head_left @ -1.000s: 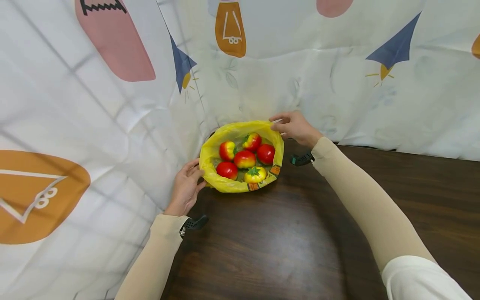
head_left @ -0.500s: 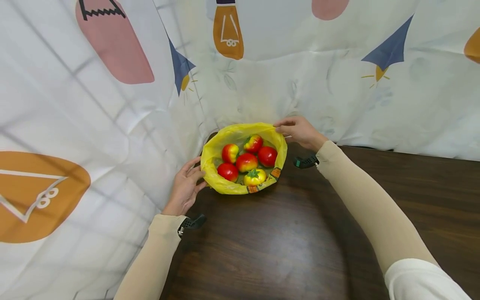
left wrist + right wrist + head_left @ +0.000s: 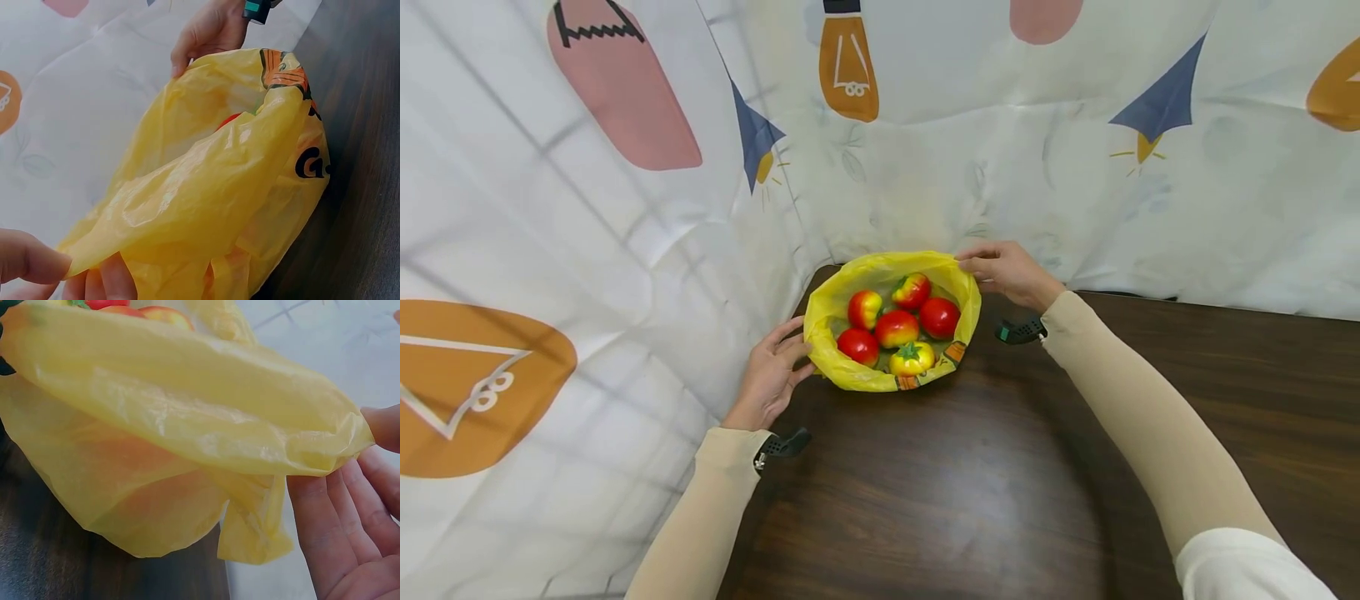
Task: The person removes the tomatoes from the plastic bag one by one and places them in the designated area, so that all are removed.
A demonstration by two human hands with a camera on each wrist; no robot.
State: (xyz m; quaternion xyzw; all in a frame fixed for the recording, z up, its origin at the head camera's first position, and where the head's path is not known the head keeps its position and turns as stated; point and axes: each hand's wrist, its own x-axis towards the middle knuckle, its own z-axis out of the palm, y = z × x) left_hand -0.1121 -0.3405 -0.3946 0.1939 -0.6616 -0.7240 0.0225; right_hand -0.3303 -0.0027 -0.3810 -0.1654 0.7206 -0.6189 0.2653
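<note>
A yellow plastic bag point(image 3: 850, 375) stands wide-mouthed on the dark wooden table, its rim folded outward. Inside lie several red and yellow tomato-like fruits, among them a yellow one with a green leafy top point(image 3: 912, 358) and a plain red one point(image 3: 857, 347). My left hand point(image 3: 769, 375) pinches the rim at the left between thumb and fingers; the left wrist view shows its thumb point(image 3: 37, 259) on the plastic. At the far right of the rim, my right hand point(image 3: 1011, 271) pinches the edge likewise, with the thumb point(image 3: 384, 428) pressing the film in the right wrist view.
The dark wooden table point(image 3: 940, 500) stretches to the front and right. White printed cloth point(image 3: 962, 167) hangs close behind the bag and along the left side. Each wrist wears a black strap device, such as the right one point(image 3: 1021, 332).
My right hand has drawn slightly right and nearer with its part of the rim, so the bag mouth is a little wider. The left hand has barely moved; the view has shifted slightly.
</note>
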